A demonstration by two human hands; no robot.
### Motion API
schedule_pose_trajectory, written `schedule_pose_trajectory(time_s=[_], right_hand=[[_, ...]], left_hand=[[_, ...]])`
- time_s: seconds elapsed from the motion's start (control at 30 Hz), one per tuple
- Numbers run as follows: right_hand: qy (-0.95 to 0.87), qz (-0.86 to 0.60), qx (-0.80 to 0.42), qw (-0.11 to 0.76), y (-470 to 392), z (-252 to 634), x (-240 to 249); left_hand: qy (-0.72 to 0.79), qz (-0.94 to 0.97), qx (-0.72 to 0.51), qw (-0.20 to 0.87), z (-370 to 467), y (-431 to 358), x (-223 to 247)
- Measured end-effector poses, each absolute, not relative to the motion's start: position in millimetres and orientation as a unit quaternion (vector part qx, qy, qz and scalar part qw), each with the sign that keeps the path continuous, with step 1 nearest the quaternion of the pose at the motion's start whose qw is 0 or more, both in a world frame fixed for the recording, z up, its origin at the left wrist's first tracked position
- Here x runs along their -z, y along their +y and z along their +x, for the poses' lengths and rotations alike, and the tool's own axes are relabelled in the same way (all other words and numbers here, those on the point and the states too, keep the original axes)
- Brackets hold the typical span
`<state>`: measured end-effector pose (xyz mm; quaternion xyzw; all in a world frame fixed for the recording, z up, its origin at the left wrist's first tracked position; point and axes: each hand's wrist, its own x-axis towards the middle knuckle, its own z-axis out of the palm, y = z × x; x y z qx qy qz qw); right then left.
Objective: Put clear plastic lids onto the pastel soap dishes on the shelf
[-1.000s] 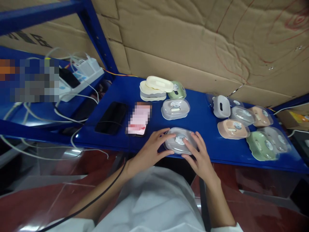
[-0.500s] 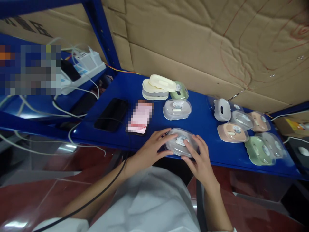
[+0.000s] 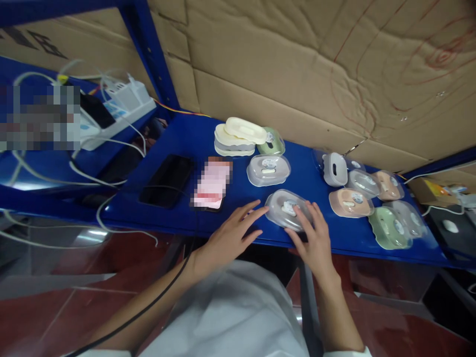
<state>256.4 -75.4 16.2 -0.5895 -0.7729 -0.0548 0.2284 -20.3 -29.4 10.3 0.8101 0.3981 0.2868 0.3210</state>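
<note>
Both hands on the grey soap box (image 3: 288, 215) near the counter (image 3: 186, 144) front edge: right hand (image 3: 314, 238) spread over its lid, left hand (image 3: 230, 235) open, fingertips at its side. More lidded boxes (image 3: 372, 208) sit right, seemingly done.

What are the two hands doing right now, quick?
Left hand: open, fingers spread, fingertips at the clear-lidded box.
Right hand: open, fingers resting on that box, not gripping it.
</note>
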Motion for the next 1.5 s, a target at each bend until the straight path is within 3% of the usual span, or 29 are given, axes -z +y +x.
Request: schedule_pose_trajectory(time_s=[0.2, 0.47, 0.83, 1.1, 1.5], right_hand=[[-0.697, -0.681, 0.129, 0.183, 4, 290, -29], [-0.759, -0.608, 0.031, 0.231, 109, 268, -68], [-0.737, -0.651, -0.114, 0.142, 212, 207, -75], [-0.696, -0.688, -0.147, 0.143, 225, 240, -67], [-0.694, -0.677, 0.010, 0.245, 186, 256, -82]], left_hand=[[0.396, 0.820, -0.292, 0.293, -18, -31, -6], [0.394, 0.828, -0.307, 0.252, -14, -29, 3], [0.390, 0.832, -0.316, 0.237, -13, -32, 1], [0.373, 0.845, -0.313, 0.222, -14, -34, 1], [0.363, 0.854, -0.319, 0.190, -13, -33, 1]])
